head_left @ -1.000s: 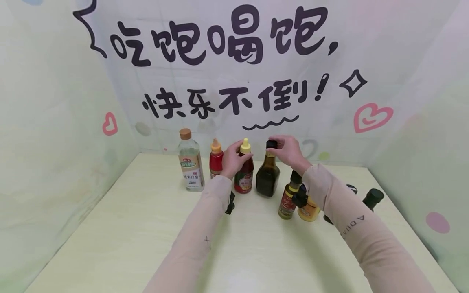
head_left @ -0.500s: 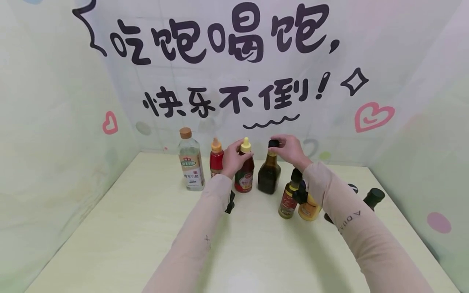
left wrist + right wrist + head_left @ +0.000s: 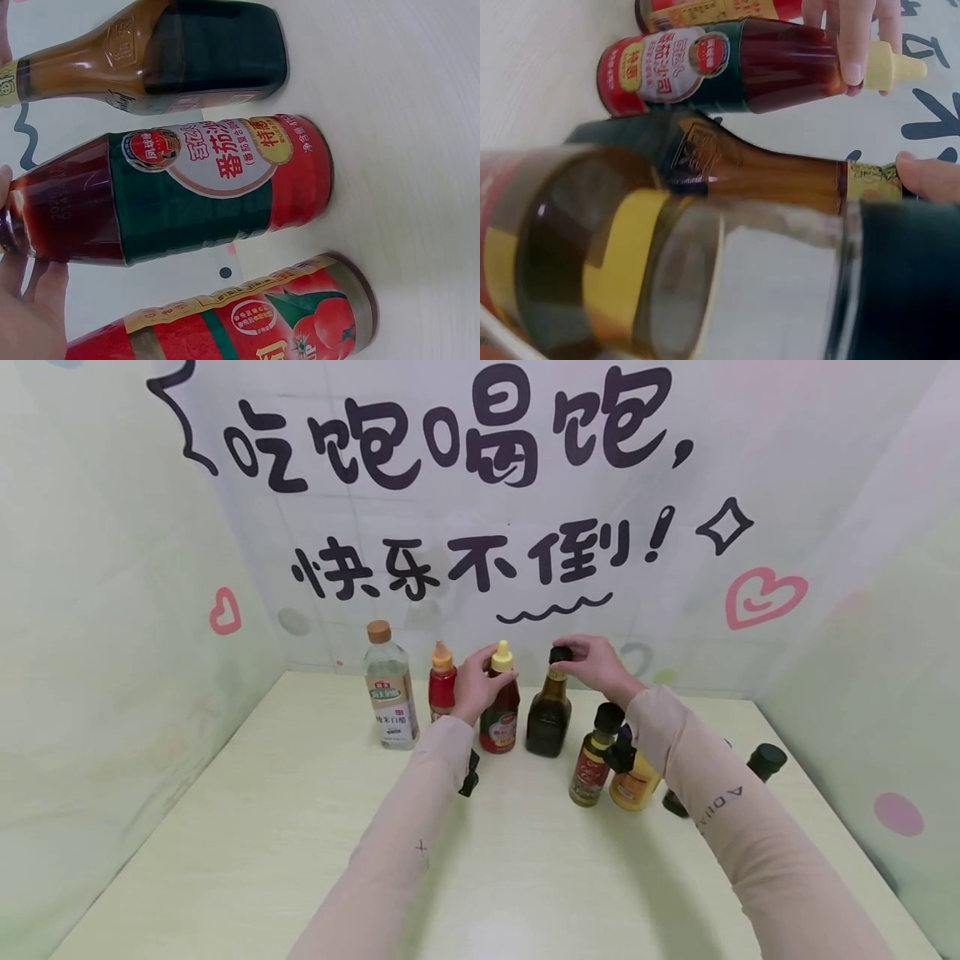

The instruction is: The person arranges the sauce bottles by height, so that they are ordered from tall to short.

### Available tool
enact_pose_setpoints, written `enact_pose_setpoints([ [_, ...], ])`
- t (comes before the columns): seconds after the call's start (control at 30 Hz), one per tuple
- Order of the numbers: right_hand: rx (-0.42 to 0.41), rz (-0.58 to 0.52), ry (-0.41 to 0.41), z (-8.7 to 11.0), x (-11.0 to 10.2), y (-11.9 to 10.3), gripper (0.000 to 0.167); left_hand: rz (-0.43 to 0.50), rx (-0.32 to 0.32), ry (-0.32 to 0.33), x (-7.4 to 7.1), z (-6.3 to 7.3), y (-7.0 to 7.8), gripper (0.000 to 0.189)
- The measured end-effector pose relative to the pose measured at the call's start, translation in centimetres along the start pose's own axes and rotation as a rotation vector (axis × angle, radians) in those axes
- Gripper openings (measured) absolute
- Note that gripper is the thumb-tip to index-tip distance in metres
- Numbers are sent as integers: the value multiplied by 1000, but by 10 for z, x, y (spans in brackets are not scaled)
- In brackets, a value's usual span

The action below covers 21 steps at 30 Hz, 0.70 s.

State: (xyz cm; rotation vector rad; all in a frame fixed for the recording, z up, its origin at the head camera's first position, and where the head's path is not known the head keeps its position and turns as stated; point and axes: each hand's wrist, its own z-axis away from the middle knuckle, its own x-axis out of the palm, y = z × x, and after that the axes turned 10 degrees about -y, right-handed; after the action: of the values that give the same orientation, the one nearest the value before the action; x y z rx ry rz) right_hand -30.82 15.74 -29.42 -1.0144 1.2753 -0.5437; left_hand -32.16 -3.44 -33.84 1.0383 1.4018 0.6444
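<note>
In the head view my left hand [image 3: 480, 683] grips the neck of a tomato sauce bottle [image 3: 498, 727] with a yellow nozzle cap. Its red and green label faces the left wrist camera. To the right, my right hand [image 3: 596, 665] pinches the top of a dark glass sauce bottle [image 3: 547, 722] at its black cap. Both bottles stand upright side by side, a small gap between them. Left of my left hand is a red squeeze bottle [image 3: 442, 689] with an orange tip, partly hidden by that hand. A clear vinegar bottle [image 3: 392, 702] stands farther left.
Below my right wrist stand a small oil bottle [image 3: 590, 768] with a black cap and a yellow container [image 3: 634, 785]. A green-capped bottle [image 3: 767, 762] is mostly hidden behind my right sleeve. The lettered backdrop [image 3: 480, 560] rises behind the row.
The dark sauce bottle's base has shifted slightly back toward the wall, with my right hand still at its top. My left hand keeps its hold on the tomato sauce bottle.
</note>
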Motion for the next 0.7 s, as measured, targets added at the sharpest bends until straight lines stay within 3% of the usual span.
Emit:
enact_pose_setpoints([
  [0.27,-21,7,-61,1,-3,1,42,-3,10,6,0,-1,-2,53],
  [0.7,-2,-53,-89,4,-5,2,44,-4,3,1,0,0,-1,55],
])
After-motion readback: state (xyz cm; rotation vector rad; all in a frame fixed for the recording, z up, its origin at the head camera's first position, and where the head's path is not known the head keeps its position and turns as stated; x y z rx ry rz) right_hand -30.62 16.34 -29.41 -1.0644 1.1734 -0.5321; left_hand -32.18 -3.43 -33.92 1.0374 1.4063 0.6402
